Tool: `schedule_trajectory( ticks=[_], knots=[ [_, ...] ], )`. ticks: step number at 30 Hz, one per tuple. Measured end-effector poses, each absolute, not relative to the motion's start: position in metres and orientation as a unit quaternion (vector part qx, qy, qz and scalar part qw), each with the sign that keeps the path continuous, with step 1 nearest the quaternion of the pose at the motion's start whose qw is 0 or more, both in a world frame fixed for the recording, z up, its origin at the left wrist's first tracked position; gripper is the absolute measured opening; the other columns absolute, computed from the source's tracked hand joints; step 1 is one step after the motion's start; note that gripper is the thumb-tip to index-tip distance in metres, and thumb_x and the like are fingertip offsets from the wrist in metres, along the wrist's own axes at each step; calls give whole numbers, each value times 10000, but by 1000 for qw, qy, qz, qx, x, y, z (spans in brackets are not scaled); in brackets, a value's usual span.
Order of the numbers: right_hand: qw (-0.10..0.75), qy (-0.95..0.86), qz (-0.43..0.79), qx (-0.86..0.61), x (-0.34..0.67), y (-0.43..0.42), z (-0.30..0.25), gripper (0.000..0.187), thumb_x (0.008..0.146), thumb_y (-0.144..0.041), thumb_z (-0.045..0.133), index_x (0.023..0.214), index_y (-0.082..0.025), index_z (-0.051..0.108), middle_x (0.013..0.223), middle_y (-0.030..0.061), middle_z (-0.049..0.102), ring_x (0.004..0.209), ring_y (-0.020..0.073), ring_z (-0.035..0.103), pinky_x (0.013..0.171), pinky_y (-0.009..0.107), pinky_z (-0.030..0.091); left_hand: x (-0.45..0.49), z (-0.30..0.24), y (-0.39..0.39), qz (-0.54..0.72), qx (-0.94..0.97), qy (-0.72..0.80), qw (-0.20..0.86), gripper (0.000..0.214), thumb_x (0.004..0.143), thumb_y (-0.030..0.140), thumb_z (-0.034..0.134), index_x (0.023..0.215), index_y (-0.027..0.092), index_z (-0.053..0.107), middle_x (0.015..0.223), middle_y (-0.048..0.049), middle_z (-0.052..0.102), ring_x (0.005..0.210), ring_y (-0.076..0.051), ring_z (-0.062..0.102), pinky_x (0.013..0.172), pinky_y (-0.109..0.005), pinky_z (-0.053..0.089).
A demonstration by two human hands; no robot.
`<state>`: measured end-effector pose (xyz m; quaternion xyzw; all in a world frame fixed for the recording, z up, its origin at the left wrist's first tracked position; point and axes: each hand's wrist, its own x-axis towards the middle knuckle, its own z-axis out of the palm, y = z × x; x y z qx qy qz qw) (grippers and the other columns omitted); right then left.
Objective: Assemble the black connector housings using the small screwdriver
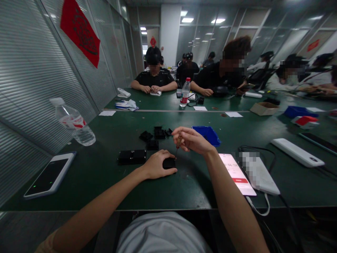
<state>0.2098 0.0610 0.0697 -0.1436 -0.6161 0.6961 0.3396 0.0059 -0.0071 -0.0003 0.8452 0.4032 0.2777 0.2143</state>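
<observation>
My left hand (pixel 157 164) is curled over a small black block (pixel 169 163) and presses it onto the green table (pixel 105 175). My right hand (pixel 193 140) is closed round the brown handle of a small screwdriver (pixel 178 144). Its thin shaft points down to the top of that block. To the left lies a pair of joined black blocks (pixel 132 156). Several more loose black parts (pixel 156 135) lie just beyond my hands.
A blue bin (pixel 207 134) stands behind my right hand. A lit phone (pixel 237 174) and a white power bank (pixel 259 173) lie right; another phone (pixel 50 175) and a water bottle (pixel 76 123) lie left. Other people sit at the far tables.
</observation>
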Motion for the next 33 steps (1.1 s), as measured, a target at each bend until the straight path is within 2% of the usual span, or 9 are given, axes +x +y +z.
schedule_trajectory(
  ticks=[2, 6, 13, 17, 21, 24, 29, 33],
  knots=[
    [331, -622, 695, -144, 211, 61, 70, 360, 871, -428, 762, 1086, -144, 710, 837, 45, 710, 539, 79, 580, 412, 161, 426, 6, 0, -7, 277, 845, 405, 213, 367, 804, 383, 808, 1105, 193, 719, 1134, -94, 714, 1076, -286, 664, 1004, -427, 514],
    [340, -642, 675, -128, 210, 62, 69, 275, 892, -396, 749, 970, -133, 727, 782, 17, 681, 457, 35, 494, 413, 155, 393, 6, 2, -8, 273, 847, 405, 212, 373, 807, 380, 808, 1111, 185, 715, 1134, -98, 713, 1088, -286, 657, 1016, -427, 508],
    [353, -636, 674, -131, 208, 62, 69, 323, 792, -362, 851, 852, -162, 604, 839, 18, 713, 452, 39, 520, 407, 156, 396, 6, 1, -8, 276, 843, 406, 220, 365, 809, 374, 801, 1112, 194, 707, 1127, -84, 715, 1088, -275, 658, 1019, -422, 510],
    [340, -626, 687, -141, 210, 61, 71, 364, 822, -459, 810, 949, -151, 663, 799, 40, 712, 538, 92, 601, 419, 168, 434, 6, 1, -8, 273, 845, 407, 216, 367, 806, 384, 804, 1111, 201, 712, 1135, -86, 714, 1093, -282, 659, 1018, -425, 510],
    [334, -637, 681, -134, 211, 61, 71, 315, 869, -426, 770, 952, -128, 709, 788, 34, 691, 505, 68, 564, 436, 173, 442, 6, 2, -8, 275, 844, 407, 216, 372, 800, 388, 812, 1105, 195, 722, 1138, -92, 713, 1089, -288, 663, 1012, -418, 513],
    [345, -646, 669, -123, 211, 61, 69, 276, 864, -393, 782, 906, -133, 698, 733, 8, 660, 486, 59, 555, 427, 161, 421, 6, 0, -7, 275, 844, 407, 216, 379, 804, 390, 808, 1116, 195, 717, 1135, -91, 709, 1087, -284, 661, 1010, -417, 515],
    [344, -649, 668, -113, 210, 62, 69, 298, 833, -372, 816, 880, -138, 639, 846, 32, 716, 445, 41, 554, 405, 164, 407, 6, -1, -7, 274, 843, 408, 217, 383, 804, 384, 809, 1119, 190, 710, 1142, -88, 710, 1099, -281, 658, 1024, -420, 508],
    [329, -645, 678, -124, 210, 61, 71, 334, 809, -389, 834, 866, -151, 606, 821, 30, 737, 440, 55, 566, 394, 162, 415, 6, 0, -7, 272, 842, 413, 217, 370, 802, 383, 812, 1111, 207, 710, 1153, -78, 713, 1103, -277, 659, 1025, -418, 509]
  ],
)
